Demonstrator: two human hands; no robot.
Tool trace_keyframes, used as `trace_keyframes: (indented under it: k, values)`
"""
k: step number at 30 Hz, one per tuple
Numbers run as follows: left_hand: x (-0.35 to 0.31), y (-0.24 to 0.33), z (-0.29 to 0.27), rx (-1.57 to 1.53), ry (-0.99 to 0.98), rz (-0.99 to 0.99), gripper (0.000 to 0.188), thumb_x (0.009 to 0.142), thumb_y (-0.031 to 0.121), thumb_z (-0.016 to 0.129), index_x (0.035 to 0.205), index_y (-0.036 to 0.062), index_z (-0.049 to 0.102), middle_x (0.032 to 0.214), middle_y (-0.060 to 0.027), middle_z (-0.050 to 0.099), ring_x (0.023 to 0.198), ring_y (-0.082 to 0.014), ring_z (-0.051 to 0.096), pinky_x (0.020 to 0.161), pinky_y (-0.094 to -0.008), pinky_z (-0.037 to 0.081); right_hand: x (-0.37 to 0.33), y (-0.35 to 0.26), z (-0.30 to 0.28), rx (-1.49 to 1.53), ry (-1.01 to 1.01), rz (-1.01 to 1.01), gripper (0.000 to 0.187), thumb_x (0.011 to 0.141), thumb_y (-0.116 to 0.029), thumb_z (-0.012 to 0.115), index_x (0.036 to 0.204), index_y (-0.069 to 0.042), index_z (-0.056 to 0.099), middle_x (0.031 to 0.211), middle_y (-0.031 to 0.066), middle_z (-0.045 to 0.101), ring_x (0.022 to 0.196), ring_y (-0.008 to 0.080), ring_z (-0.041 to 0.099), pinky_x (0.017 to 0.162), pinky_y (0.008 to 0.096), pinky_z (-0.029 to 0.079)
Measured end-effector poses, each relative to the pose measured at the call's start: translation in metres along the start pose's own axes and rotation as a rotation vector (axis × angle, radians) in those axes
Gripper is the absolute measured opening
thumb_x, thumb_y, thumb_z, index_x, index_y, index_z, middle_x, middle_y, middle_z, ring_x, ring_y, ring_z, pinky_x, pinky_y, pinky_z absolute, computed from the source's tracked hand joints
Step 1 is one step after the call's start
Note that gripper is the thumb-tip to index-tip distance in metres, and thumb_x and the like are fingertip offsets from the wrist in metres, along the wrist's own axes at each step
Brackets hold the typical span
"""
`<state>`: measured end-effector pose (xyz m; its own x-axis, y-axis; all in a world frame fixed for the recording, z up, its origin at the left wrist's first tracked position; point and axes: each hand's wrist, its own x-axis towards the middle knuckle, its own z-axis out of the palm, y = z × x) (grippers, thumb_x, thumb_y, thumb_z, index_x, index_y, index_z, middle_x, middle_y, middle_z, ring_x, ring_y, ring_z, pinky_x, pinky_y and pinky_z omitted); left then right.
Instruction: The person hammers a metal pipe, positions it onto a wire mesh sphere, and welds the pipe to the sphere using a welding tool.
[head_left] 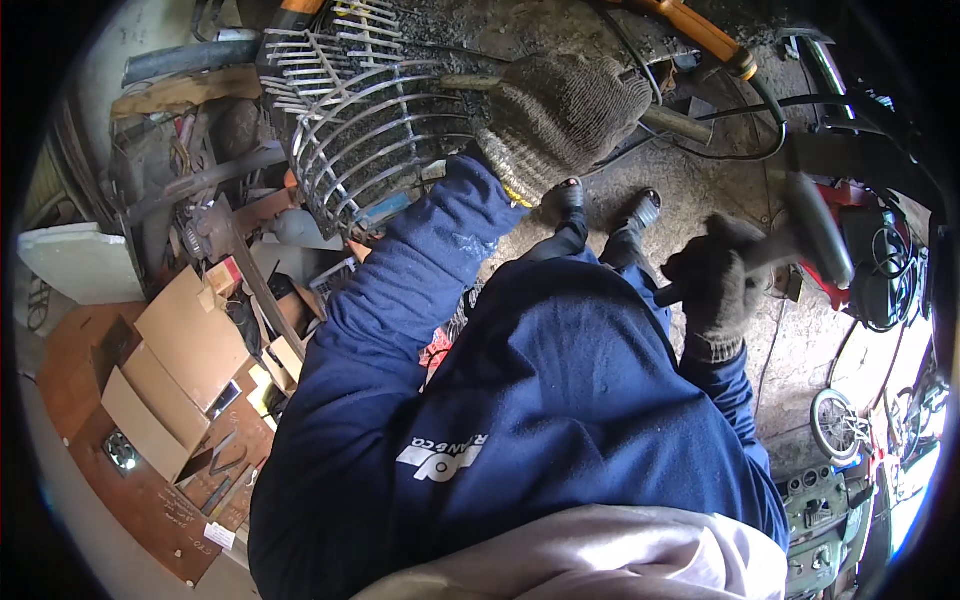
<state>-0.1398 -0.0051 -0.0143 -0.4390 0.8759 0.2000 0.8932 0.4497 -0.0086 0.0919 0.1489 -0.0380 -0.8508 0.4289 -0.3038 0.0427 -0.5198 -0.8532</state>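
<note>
In my right hand (715,280), which wears a dark knit glove, is a hammer (822,235). Its handle end pokes out on the left of the fist, and its head, smeared by motion, is raised to the right. My left hand (565,115), in a thick brown-grey knit glove, is closed over a brownish bar (682,123) that shows on both sides of the fist; its fingertips are hidden. Just left of that hand stands a metal frame of curved ribs (370,135), with short crosswise rods along its upper part.
An orange-handled tool (710,40) with a black cable lies at the upper right. Opened cardboard boxes (190,355) and hand tools rest on a brown board at left. A small wheel (838,422) and green machine parts (820,520) stand at right. My feet are on the floor below the bar.
</note>
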Motion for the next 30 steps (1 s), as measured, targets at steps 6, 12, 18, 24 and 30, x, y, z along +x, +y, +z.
trace_keyframes:
  k: [6, 12, 18, 24, 30]
  values:
    - [0.011, 0.001, 0.000, -0.010, -0.041, -0.037, 0.040, 0.089, 0.037, 0.074, 0.124, 0.0194, 0.067, 0.096, -0.0080, 0.068, 0.084, -0.0270, 0.071, 0.069, -0.0437, 0.058, 0.012, 0.010, 0.017, -0.165, 0.033, 0.148, 0.033, 0.098, -0.024, 0.068, 0.119, 0.001, 0.061, 0.077, 0.0065, 0.065, 0.063, 0.0194, 0.067, 0.057, 0.0324, 0.058]
    - [-0.003, -0.001, 0.001, 0.029, 0.004, 0.022, 0.041, 0.088, 0.036, 0.075, 0.122, 0.0165, 0.065, 0.093, -0.0095, 0.067, 0.086, -0.0280, 0.071, 0.069, -0.0441, 0.058, 0.011, 0.000, -0.012, 0.138, 0.063, -0.050, 0.049, 0.096, -0.030, 0.074, 0.127, 0.004, 0.056, 0.080, 0.0133, 0.067, 0.059, 0.0226, 0.069, 0.045, 0.0312, 0.056]
    - [-0.001, -0.004, 0.006, 0.013, -0.005, 0.002, 0.041, 0.088, 0.036, 0.074, 0.123, 0.0160, 0.065, 0.093, -0.0094, 0.067, 0.086, -0.0276, 0.070, 0.070, -0.0438, 0.058, 0.018, 0.009, 0.005, -0.201, 0.035, 0.160, 0.041, 0.094, -0.027, 0.072, 0.121, 0.001, 0.061, 0.073, 0.0102, 0.062, 0.056, 0.0178, 0.060, 0.047, 0.0341, 0.050]
    - [-0.003, -0.006, 0.004, 0.011, -0.018, -0.040, 0.042, 0.089, 0.037, 0.074, 0.123, 0.0154, 0.064, 0.093, -0.0094, 0.067, 0.085, -0.0271, 0.070, 0.071, -0.0435, 0.058, 0.023, -0.005, -0.015, 0.086, 0.025, -0.046, 0.042, 0.097, -0.027, 0.068, 0.125, 0.001, 0.056, 0.071, 0.0094, 0.061, 0.057, 0.0183, 0.063, 0.050, 0.0329, 0.056]
    - [0.000, -0.008, 0.006, 0.023, -0.049, -0.052, 0.042, 0.089, 0.037, 0.073, 0.123, 0.0149, 0.064, 0.092, -0.0093, 0.067, 0.085, -0.0267, 0.069, 0.072, -0.0432, 0.058, 0.024, -0.010, 0.000, -0.124, 0.163, 0.202, 0.023, 0.098, -0.016, 0.066, 0.115, -0.001, 0.063, 0.066, 0.0071, 0.058, 0.051, 0.0175, 0.060, 0.044, 0.0340, 0.052]
